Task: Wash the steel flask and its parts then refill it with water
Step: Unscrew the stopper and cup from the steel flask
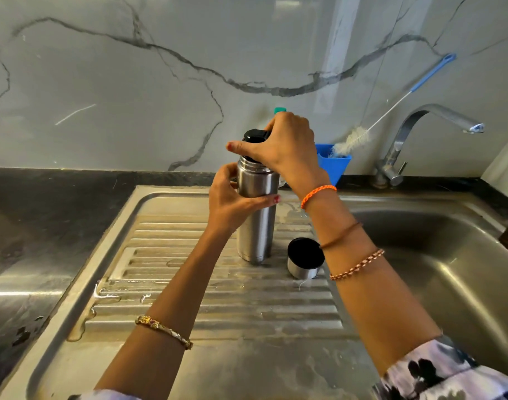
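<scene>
The steel flask [256, 226] stands upright on the ribbed drainboard [212, 298]. My left hand [232, 197] grips its upper body from the left. My right hand [278, 148] holds the black stopper [254, 136] at the flask's mouth, fingers curled over it; the stopper sits tilted at the opening. The flask's steel cup lid [304, 258], black inside, rests on the drainboard just right of the flask, partly behind my right forearm.
The sink basin [437, 255] lies to the right, with a steel tap [428, 125] behind it. A blue holder [335, 166] at the back wall carries a long bottle brush [359, 137] with a blue handle. A teal-capped bottle top [279, 110] peeks behind my right hand. Water pools on the drainboard's left.
</scene>
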